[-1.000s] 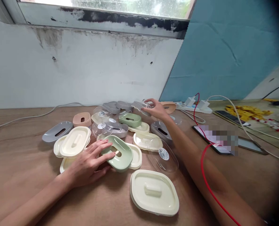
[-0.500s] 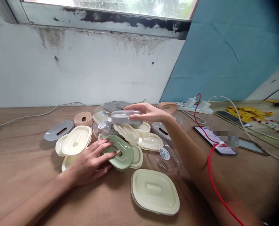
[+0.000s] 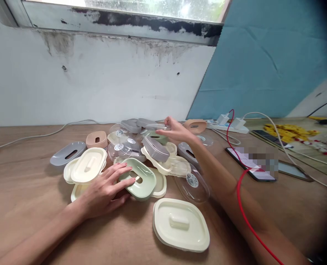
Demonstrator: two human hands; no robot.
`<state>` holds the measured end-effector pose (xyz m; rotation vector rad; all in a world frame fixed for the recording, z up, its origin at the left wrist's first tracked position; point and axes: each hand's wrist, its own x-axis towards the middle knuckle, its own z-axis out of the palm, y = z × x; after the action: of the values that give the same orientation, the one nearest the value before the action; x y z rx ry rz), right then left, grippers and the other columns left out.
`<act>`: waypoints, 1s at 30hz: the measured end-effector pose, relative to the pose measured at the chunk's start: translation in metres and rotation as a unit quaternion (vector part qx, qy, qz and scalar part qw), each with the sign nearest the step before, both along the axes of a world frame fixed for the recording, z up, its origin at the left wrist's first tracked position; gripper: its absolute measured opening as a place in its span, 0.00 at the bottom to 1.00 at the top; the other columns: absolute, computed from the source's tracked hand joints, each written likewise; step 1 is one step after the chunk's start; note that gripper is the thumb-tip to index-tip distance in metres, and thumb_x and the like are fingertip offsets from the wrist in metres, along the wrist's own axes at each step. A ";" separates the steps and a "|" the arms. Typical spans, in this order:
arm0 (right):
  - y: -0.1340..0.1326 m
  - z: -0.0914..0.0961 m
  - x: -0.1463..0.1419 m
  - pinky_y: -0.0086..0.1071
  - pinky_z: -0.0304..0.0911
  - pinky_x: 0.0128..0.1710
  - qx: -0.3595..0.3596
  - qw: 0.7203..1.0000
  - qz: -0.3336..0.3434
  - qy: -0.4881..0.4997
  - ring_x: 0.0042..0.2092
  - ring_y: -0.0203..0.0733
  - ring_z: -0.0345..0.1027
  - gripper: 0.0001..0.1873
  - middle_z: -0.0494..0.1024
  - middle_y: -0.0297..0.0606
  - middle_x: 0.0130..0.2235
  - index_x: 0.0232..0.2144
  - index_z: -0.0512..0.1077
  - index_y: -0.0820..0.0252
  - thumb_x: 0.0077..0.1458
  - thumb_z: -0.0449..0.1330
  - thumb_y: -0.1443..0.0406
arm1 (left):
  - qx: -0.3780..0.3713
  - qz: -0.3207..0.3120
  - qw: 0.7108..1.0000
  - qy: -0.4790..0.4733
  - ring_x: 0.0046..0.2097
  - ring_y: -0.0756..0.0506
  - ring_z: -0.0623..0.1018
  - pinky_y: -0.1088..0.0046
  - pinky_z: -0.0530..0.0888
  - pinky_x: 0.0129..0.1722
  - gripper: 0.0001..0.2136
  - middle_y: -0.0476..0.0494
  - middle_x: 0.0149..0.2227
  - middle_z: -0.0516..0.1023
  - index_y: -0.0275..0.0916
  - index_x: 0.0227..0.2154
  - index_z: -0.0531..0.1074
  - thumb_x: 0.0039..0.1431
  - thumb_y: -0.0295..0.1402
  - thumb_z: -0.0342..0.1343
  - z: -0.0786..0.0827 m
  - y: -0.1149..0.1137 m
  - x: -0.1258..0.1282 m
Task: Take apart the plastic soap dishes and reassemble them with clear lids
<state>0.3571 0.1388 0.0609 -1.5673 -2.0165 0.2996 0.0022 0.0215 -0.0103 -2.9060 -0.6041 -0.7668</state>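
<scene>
My left hand point(image 3: 108, 186) is closed over the left end of a pale green slotted oval dish point(image 3: 147, 184), fingers across its rim and thumb low at the front edge. The dish lies tilted on cream lids. My right hand point(image 3: 176, 130) reaches over the back of the pile, thumb and fingers at the edge of a clear plastic lid point(image 3: 157, 127); its fingertips are partly hidden. Below that hand, a grey slotted dish point(image 3: 155, 149) rests slanted on a cream lid point(image 3: 159, 165). Another cream lid point(image 3: 181, 226) with a raised handle lies nearest me.
Clear lids with round stickers point(image 3: 192, 180), grey dishes point(image 3: 69, 152) and peach dishes point(image 3: 96, 139) lie around the pile. To the right are a phone point(image 3: 250, 165), a power strip point(image 3: 236, 128), yellow pieces point(image 3: 290, 132) and a red cable point(image 3: 242, 198) crossing over my right forearm.
My right hand has moved slightly back and up. The grey dish that was under it now lies tilted on the pile. My left hand stays on the green dish, which has tipped slightly.
</scene>
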 end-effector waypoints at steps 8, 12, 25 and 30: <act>-0.019 0.016 -0.031 0.43 0.61 0.49 0.021 0.996 0.068 -0.060 0.49 0.51 0.70 0.19 0.78 0.46 0.46 0.29 0.77 0.56 0.61 0.59 0.50 | 0.007 0.000 1.000 -0.004 0.67 0.33 0.66 0.44 0.74 0.61 0.20 0.33 0.64 0.68 0.40 0.59 0.70 0.66 0.29 0.57 0.000 0.001 0.002; -0.038 0.029 -0.049 0.34 0.54 0.28 -0.111 0.981 0.118 -0.111 0.28 0.39 0.63 0.25 0.73 0.36 0.25 0.21 0.71 0.58 0.55 0.62 0.44 | 0.007 0.002 1.000 -0.004 0.67 0.32 0.67 0.44 0.74 0.61 0.20 0.33 0.64 0.68 0.40 0.59 0.70 0.65 0.28 0.57 0.001 0.000 0.002; -0.046 0.043 -0.039 0.30 0.45 0.23 -0.193 0.954 0.224 0.043 0.24 0.32 0.52 0.15 0.65 0.28 0.22 0.26 0.66 0.57 0.55 0.64 0.55 | -0.009 -0.001 1.000 0.003 0.68 0.33 0.65 0.43 0.72 0.63 0.21 0.33 0.65 0.67 0.40 0.60 0.68 0.65 0.27 0.57 0.001 -0.001 0.000; -0.038 0.039 -0.038 0.29 0.48 0.25 -0.214 0.928 0.267 0.145 0.26 0.33 0.55 0.16 0.69 0.27 0.25 0.31 0.65 0.56 0.53 0.68 0.57 | -0.007 0.003 1.000 0.004 0.68 0.33 0.65 0.44 0.73 0.63 0.20 0.33 0.64 0.67 0.40 0.60 0.69 0.66 0.28 0.57 0.002 -0.001 0.000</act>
<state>0.3194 0.1008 0.1002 -1.0696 -2.1908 1.1781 0.0018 0.0207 -0.0082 -2.9173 -0.6182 -0.7523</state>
